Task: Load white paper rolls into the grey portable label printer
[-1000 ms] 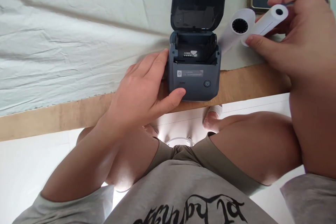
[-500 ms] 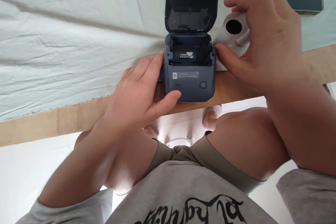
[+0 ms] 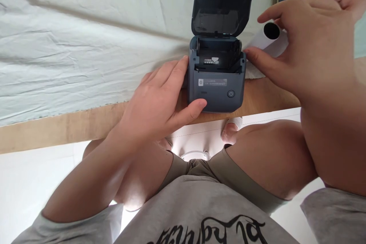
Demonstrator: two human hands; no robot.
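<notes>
Cloth (image 3: 85,45) fills the upper left of the frame. The right hand (image 3: 317,45) arches at upper right, thumb and index finger parted; whether its hidden fingers grip anything cannot be told. A dark printer (image 3: 216,99), lid (image 3: 224,4) raised, sits upper centre. The left hand (image 3: 156,95), centre-left, lies open against it, fingers outstretched. A white roll (image 3: 259,41) shows right of the printer.

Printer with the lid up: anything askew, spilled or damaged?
Nothing spilled or clearly broken. One oddity: the label inside the open bay of the printer has an irregular white patch at its right; can't tell whether that's a tear or glare. Also, the cloth is badly creased.
</notes>
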